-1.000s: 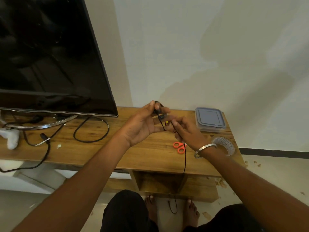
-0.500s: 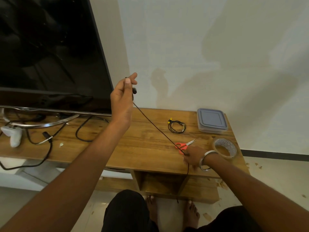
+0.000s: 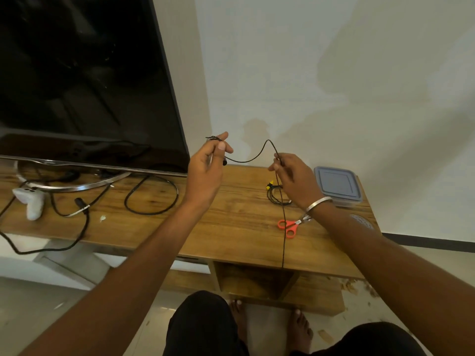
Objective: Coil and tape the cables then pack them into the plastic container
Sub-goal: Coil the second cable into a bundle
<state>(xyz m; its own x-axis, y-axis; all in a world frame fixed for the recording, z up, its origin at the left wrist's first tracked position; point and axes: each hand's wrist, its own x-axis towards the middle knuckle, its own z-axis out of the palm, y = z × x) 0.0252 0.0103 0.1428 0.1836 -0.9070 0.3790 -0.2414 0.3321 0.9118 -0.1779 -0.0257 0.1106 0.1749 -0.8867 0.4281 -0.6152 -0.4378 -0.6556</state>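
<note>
Head view: I look down over my two raised hands at a wooden table (image 3: 231, 227) against a pale wall.
Television: my biggest neighbour, a dark screen (image 3: 77, 73) standing on the table's far left part, its curved metal foot beneath it.
Plastic container: grey-lidded box (image 3: 336, 185) at the far right corner of the table, lid on.
Black cable: thin lead (image 3: 253, 156) arching between my hands above the table's far edge, then dropping straight down from my right hand, across the table and over its near edge.
Left hand: my left hand (image 3: 205, 170) is up, its grip pinching one end of the black cable between thumb and fingertips.
Right hand: my right hand (image 3: 293, 176) has its grip closed on the black cable further along; a metal bangle sits on that wrist.
Coiled cable: small black bundle with a yellow plug (image 3: 273, 192) lying on the table just below my right hand, beside the container.
Scissors: orange-handled pair (image 3: 289, 226) near the table's right end, partly under my right wrist.
</note>
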